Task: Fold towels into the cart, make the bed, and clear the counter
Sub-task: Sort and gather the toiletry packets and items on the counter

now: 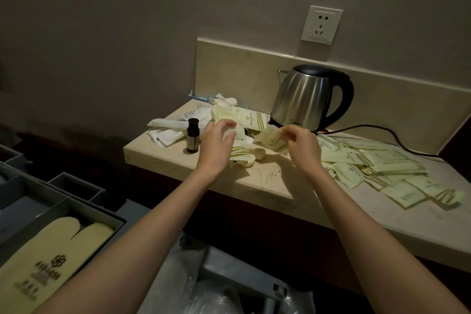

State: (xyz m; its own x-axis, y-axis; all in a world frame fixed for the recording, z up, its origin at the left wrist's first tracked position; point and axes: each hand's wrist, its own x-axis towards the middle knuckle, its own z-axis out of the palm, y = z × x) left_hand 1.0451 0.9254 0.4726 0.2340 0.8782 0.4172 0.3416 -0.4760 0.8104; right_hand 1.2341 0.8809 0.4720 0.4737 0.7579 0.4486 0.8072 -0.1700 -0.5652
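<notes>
From the head camera, both bare forearms reach forward and up from the bottom edge, converging over the front left part of the bench [254,181].

The left hand [216,143] is raised over the bench's left end, wrist bent slightly, back of the hand toward the camera. Its grip is curled round a pale green packet [230,132], thumb on top, and more packets hang below it toward the bench's front edge.

The right hand [302,146] is held just beside it, near the middle of the bench, fingers bunched and pinching the edge of a second packet [271,141], which juts left toward the other hand. The two hands are near each other but apart.

A small dark bottle [192,135] stands upright near the left front corner, just left of the left hand. A steel kettle [309,98] sits at the back edge, its cord trailing right. A loose heap of packets [377,168] is spread over the right half of the bench, and white wrappers [173,125] lie at the left edge.

A grey cart tray [84,201] at lower left holds pale slippers [51,257].
</notes>
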